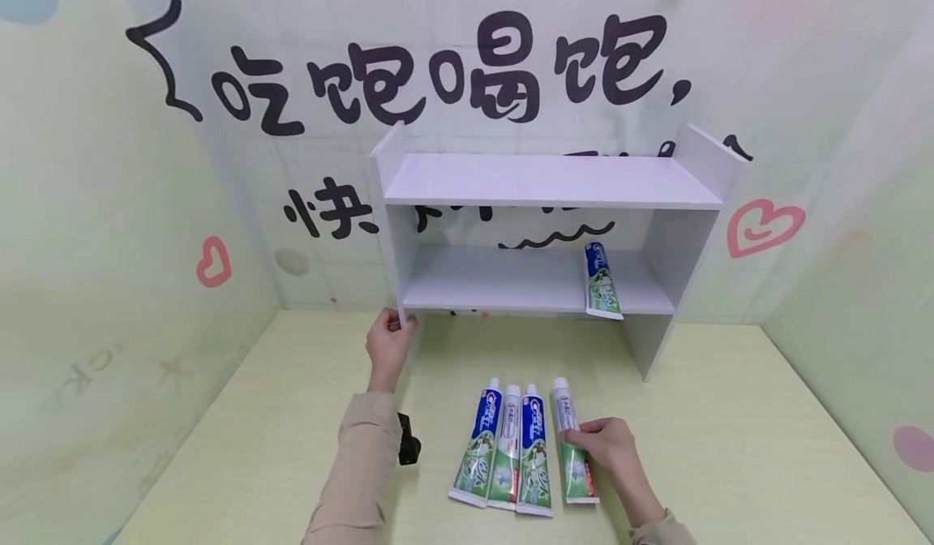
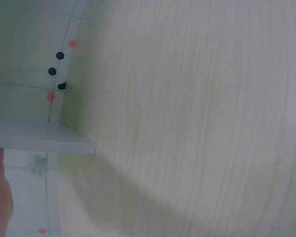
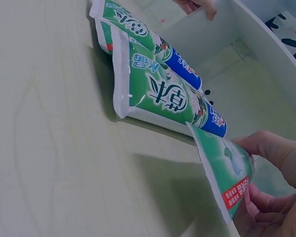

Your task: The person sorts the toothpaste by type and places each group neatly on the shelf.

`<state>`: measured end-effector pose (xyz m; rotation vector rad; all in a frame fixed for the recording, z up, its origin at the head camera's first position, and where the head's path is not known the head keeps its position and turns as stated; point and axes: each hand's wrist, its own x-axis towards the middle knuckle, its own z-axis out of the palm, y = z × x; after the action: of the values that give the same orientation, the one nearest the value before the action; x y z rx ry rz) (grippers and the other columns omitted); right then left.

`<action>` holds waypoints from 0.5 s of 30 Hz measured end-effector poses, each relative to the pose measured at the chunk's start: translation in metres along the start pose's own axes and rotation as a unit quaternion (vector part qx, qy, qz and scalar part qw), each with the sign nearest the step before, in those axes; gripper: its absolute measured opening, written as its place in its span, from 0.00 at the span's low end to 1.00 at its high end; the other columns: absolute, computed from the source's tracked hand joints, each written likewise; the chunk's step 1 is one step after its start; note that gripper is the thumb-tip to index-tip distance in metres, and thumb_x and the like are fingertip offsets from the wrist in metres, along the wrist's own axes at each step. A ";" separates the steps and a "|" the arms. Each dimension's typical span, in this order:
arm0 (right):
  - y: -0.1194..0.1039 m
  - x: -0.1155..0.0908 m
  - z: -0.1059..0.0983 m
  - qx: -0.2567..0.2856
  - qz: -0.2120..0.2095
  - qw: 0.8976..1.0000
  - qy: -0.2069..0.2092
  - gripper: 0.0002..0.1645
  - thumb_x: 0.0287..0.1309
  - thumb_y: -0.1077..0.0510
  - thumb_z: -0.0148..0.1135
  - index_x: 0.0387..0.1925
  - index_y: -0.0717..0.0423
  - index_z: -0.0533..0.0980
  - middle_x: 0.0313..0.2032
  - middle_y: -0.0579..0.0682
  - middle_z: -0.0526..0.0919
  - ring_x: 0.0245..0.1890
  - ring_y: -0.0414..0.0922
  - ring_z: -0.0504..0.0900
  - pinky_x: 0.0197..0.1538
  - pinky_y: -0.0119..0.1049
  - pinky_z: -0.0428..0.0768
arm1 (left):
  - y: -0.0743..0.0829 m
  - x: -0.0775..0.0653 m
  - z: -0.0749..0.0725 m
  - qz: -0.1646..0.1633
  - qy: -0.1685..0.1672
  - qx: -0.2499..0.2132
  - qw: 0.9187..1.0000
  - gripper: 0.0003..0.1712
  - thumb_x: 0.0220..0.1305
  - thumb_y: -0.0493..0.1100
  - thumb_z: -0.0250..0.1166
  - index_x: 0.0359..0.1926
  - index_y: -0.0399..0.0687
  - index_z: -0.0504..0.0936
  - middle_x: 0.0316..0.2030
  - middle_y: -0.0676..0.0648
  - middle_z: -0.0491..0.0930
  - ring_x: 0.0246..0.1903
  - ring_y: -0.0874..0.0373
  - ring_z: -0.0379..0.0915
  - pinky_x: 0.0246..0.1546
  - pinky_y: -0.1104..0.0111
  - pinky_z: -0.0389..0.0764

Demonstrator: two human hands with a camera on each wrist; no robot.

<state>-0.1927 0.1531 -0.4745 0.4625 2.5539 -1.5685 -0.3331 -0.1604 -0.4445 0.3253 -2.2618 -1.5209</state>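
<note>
The left hand (image 1: 389, 342) gripped the lower left front corner of the white shelf (image 1: 540, 192), well left of the tubes. Four toothpaste tubes lay side by side on the desk (image 1: 730, 448), long axes running toward the shelf, caps pointing at it. The right hand (image 1: 609, 446) pinched the rightmost tube (image 1: 567, 439) at mid-length; another tube (image 1: 601, 280) lay on the lower shelf board.

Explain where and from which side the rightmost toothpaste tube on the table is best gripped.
Grip the rightmost toothpaste tube across its middle, coming from its open right side, probably. It lies flat with its cap toward the shelf, and a neighbouring tube crowds its left edge. The right hand already pinches it there, while the left hand holds the shelf's side panel.
</note>
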 end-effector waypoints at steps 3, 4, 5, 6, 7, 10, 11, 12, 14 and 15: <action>-0.002 0.003 -0.003 0.000 0.002 1.000 0.003 0.26 0.37 0.56 0.70 0.34 0.74 0.75 0.30 0.63 0.81 0.23 0.43 0.78 0.28 0.34 0.78 | -0.002 0.001 0.000 -0.008 -0.003 -0.001 1.000 0.12 0.54 0.44 0.61 0.36 0.42 0.76 0.38 0.40 0.81 0.38 0.51 0.77 0.35 0.66 0.73; -0.003 0.004 -0.004 -0.001 0.004 1.000 0.005 0.26 0.37 0.55 0.70 0.34 0.74 0.75 0.30 0.62 0.80 0.23 0.43 0.77 0.28 0.33 0.78 | -0.003 0.001 0.000 -0.010 -0.005 -0.002 1.000 0.12 0.54 0.44 0.61 0.37 0.42 0.75 0.38 0.39 0.81 0.39 0.51 0.77 0.36 0.66 0.74; -0.004 0.005 -0.006 0.000 0.003 1.000 0.008 0.26 0.37 0.55 0.70 0.35 0.74 0.76 0.30 0.62 0.81 0.23 0.43 0.77 0.28 0.33 0.78 | -0.003 0.002 0.000 -0.012 -0.005 -0.004 1.000 0.12 0.54 0.44 0.61 0.37 0.42 0.75 0.38 0.39 0.81 0.39 0.50 0.77 0.37 0.65 0.74; -0.006 0.006 -0.007 0.000 0.001 1.000 0.010 0.26 0.37 0.55 0.70 0.35 0.74 0.75 0.30 0.63 0.80 0.24 0.43 0.77 0.28 0.33 0.78 | -0.003 0.002 0.000 -0.013 -0.006 -0.005 1.000 0.12 0.54 0.44 0.61 0.37 0.42 0.75 0.38 0.40 0.81 0.39 0.50 0.77 0.37 0.64 0.74; -0.007 0.007 -0.008 0.001 -0.001 1.000 0.011 0.26 0.38 0.55 0.70 0.35 0.74 0.76 0.30 0.63 0.81 0.24 0.43 0.77 0.28 0.33 0.77 | -0.003 0.002 0.000 -0.013 -0.007 -0.005 1.000 0.12 0.54 0.44 0.61 0.37 0.42 0.75 0.39 0.40 0.81 0.39 0.50 0.77 0.37 0.64 0.74; -0.010 0.009 -0.012 0.004 -0.006 1.000 0.015 0.26 0.38 0.56 0.70 0.35 0.74 0.76 0.30 0.62 0.81 0.24 0.42 0.77 0.28 0.32 0.77 | -0.002 0.003 0.000 -0.010 -0.006 -0.007 1.000 0.12 0.53 0.45 0.61 0.37 0.42 0.75 0.39 0.39 0.81 0.39 0.50 0.77 0.38 0.63 0.75; -0.011 0.009 -0.013 0.006 -0.006 1.000 0.016 0.26 0.38 0.56 0.70 0.35 0.74 0.76 0.30 0.62 0.81 0.24 0.42 0.77 0.28 0.32 0.77 | -0.002 0.003 0.000 -0.008 -0.005 -0.007 1.000 0.12 0.53 0.45 0.61 0.37 0.42 0.75 0.38 0.39 0.81 0.39 0.50 0.77 0.38 0.63 0.75; -0.011 0.010 -0.014 0.007 -0.006 1.000 0.016 0.26 0.38 0.56 0.70 0.35 0.75 0.75 0.30 0.63 0.81 0.23 0.42 0.77 0.27 0.32 0.77 | -0.002 0.003 0.000 -0.006 -0.004 -0.006 1.000 0.12 0.53 0.45 0.61 0.37 0.42 0.75 0.38 0.39 0.81 0.39 0.50 0.77 0.38 0.64 0.75; -0.011 0.012 -0.016 0.007 -0.003 1.000 0.017 0.27 0.38 0.56 0.70 0.35 0.75 0.75 0.30 0.63 0.80 0.22 0.42 0.77 0.27 0.32 0.77 | -0.002 0.001 0.000 -0.007 -0.005 -0.007 1.000 0.12 0.54 0.44 0.61 0.36 0.42 0.75 0.38 0.39 0.81 0.39 0.50 0.77 0.37 0.65 0.75; -0.011 0.013 -0.017 0.007 0.000 1.000 0.018 0.27 0.38 0.56 0.70 0.36 0.75 0.75 0.30 0.63 0.80 0.22 0.42 0.76 0.27 0.32 0.77 | -0.002 0.000 0.000 -0.008 -0.006 -0.007 1.000 0.12 0.54 0.44 0.61 0.36 0.41 0.75 0.37 0.39 0.81 0.38 0.50 0.77 0.36 0.65 0.75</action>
<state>-0.2073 0.1660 -0.4611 0.4963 2.5714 -1.5937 -0.3334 -0.1614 -0.4462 0.3319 -2.2610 -1.5496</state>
